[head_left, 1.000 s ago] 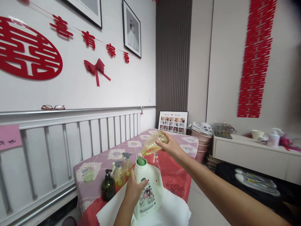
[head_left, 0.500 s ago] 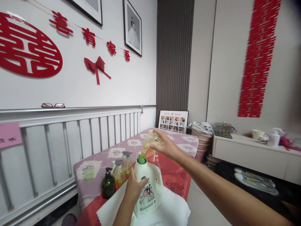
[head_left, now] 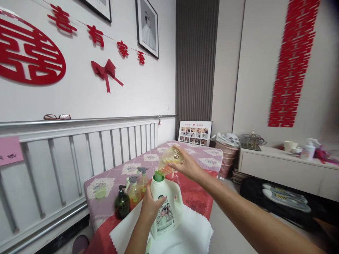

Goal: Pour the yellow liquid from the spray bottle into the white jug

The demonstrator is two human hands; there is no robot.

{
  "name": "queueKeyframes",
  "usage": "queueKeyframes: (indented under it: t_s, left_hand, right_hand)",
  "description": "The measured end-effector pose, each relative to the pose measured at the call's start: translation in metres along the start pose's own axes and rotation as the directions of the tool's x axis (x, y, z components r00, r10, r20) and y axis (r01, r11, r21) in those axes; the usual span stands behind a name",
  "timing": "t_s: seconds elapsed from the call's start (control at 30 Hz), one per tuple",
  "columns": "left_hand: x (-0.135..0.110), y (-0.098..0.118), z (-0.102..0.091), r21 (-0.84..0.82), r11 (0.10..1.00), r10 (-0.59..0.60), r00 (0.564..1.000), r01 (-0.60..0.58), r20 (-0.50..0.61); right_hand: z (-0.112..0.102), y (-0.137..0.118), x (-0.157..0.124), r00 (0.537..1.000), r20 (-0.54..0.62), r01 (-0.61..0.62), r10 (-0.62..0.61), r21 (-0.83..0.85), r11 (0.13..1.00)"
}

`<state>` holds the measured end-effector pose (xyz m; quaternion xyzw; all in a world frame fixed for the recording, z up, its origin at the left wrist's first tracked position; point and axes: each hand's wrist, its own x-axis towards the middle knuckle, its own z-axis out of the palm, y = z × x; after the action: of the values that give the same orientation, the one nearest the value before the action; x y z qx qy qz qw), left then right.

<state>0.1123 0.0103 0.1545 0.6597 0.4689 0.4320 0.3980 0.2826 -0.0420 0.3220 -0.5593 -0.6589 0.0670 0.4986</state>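
A pale green-white detergent jug (head_left: pixel 165 215) stands upright on a white scalloped-edge cloth (head_left: pixel 197 225). My left hand (head_left: pixel 152 208) is wrapped round its left side, thumb across the front above the label. Over the jug's mouth my right hand (head_left: pixel 186 164) grips a clear ribbed bottle (head_left: pixel 167 160), tilted neck-down. The bottle's neck meets the green spout (head_left: pixel 159 175) in the jug's opening; whether liquid is flowing I cannot make out. To the left stand a dark green pump bottle (head_left: pixel 122 204) and two clear pump bottles, one nearer (head_left: pixel 135 192) and one farther (head_left: pixel 143 180).
A small pale green dish (head_left: pixel 100 192) rests on the purple floral tablecloth (head_left: pixel 119 180), partly covered by a red sheet (head_left: pixel 198 195). White railing (head_left: pixel 92 151) runs along the left. At right are stacked pink baskets (head_left: pixel 225 158) and a white cabinet (head_left: pixel 280 165).
The view has shifted slightly. The clear bottle is still held tilted at the jug's mouth, and both hands keep nearly the same grip.
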Motion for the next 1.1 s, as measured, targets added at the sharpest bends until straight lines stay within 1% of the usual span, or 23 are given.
queueKeyframes:
  t_s: [0.13, 0.23, 0.3, 0.37, 0.4, 0.47, 0.5, 0.53, 0.57, 0.63, 0.67, 0.7, 0.77, 0.8, 0.83, 0.9, 1.0, 1.07, 1.1]
  left_hand:
    - [-0.001, 0.001, 0.000, 0.003, 1.000, -0.005, 1.000, 0.005, -0.011]
    - [-0.002, 0.002, 0.000, -0.003, 1.000, -0.002, 1.000, 0.002, -0.010]
    - [-0.003, 0.002, 0.000, -0.005, 1.000, 0.008, 1.000, -0.008, -0.006]
    - [-0.003, 0.001, 0.000, -0.003, 1.000, 0.008, 1.000, -0.008, -0.002]
    - [-0.003, 0.001, 0.000, -0.001, 1.000, 0.005, 1.000, -0.005, -0.002]
    - [-0.003, 0.001, -0.001, 0.007, 1.000, -0.004, 1.000, 0.004, -0.006]
    - [-0.003, 0.000, -0.001, 0.013, 1.000, -0.006, 1.000, 0.006, -0.010]
    - [-0.003, 0.000, -0.001, 0.019, 1.000, -0.006, 1.000, 0.006, -0.013]
    - [-0.003, -0.001, -0.001, 0.024, 1.000, -0.004, 1.000, 0.005, -0.016]
    - [-0.002, -0.003, 0.000, 0.030, 1.000, 0.001, 1.000, -0.001, -0.022]
    - [-0.002, -0.004, 0.000, 0.029, 1.000, 0.003, 1.000, -0.003, -0.021]
    - [-0.002, -0.006, 0.000, 0.025, 1.000, 0.003, 1.000, -0.003, -0.017]
    - [-0.004, -0.009, -0.002, 0.014, 1.000, 0.000, 1.000, 0.000, -0.002]
    - [-0.007, -0.011, -0.004, 0.009, 1.000, 0.000, 1.000, -0.001, 0.002]
    - [-0.012, -0.013, -0.008, 0.007, 1.000, 0.000, 1.000, 0.000, -0.002]
    - [-0.028, -0.018, -0.018, 0.000, 1.000, 0.003, 0.999, -0.002, -0.054]
    - [-0.069, -0.034, -0.029, -0.062, 0.998, -0.016, 0.983, 0.005, -0.185]
    - [-0.103, -0.049, -0.029, -0.143, 0.989, -0.052, 0.984, 0.027, -0.170]
    - [-0.120, -0.056, -0.026, -0.203, 0.978, -0.069, 0.988, 0.041, -0.135]
  right_hand:
    - [0.001, 0.011, -0.007, 0.999, -0.017, -0.049, 0.049, 0.034, 0.998]
    - [0.000, 0.019, -0.014, 0.989, -0.005, -0.143, 0.146, 0.163, 0.976]
    - [0.000, 0.026, -0.021, 0.967, 0.006, -0.245, 0.254, 0.292, 0.925]
    - [0.002, 0.034, -0.031, 0.929, -0.010, -0.329, 0.369, 0.435, 0.838]
    - [0.004, 0.039, -0.037, 0.910, -0.024, -0.350, 0.415, 0.494, 0.796]
    - [0.009, 0.047, -0.051, 0.878, -0.058, -0.356, 0.476, 0.585, 0.728]
    - [0.012, 0.050, -0.059, 0.864, -0.069, -0.345, 0.499, 0.640, 0.687]
    - [0.015, 0.054, -0.068, 0.851, -0.069, -0.326, 0.520, 0.707, 0.627]
    - [0.019, 0.056, -0.079, 0.838, -0.052, -0.300, 0.543, 0.788, 0.538]
    - [0.029, 0.061, -0.103, 0.815, 0.040, -0.255, 0.579, 0.921, 0.295]
    - [0.035, 0.062, -0.116, 0.805, 0.107, -0.254, 0.584, 0.951, 0.175]
    - [0.043, 0.063, -0.131, 0.788, 0.174, -0.270, 0.591, 0.960, 0.077]
    - [0.059, 0.065, -0.161, 0.745, 0.267, -0.279, 0.612, 0.957, -0.079]
    - [0.067, 0.065, -0.176, 0.717, 0.288, -0.269, 0.635, 0.954, -0.130]
    - [0.075, 0.066, -0.191, 0.699, 0.320, -0.278, 0.640, 0.946, -0.169]
    - [0.088, 0.069, -0.217, 0.646, 0.417, -0.332, 0.639, 0.908, -0.257]
    - [0.102, 0.075, -0.243, 0.589, 0.527, -0.389, 0.612, 0.849, -0.357]
    - [0.114, 0.077, -0.253, 0.566, 0.547, -0.398, 0.617, 0.836, -0.377]
    - [0.121, 0.076, -0.257, 0.557, 0.546, -0.400, 0.626, 0.837, -0.374]
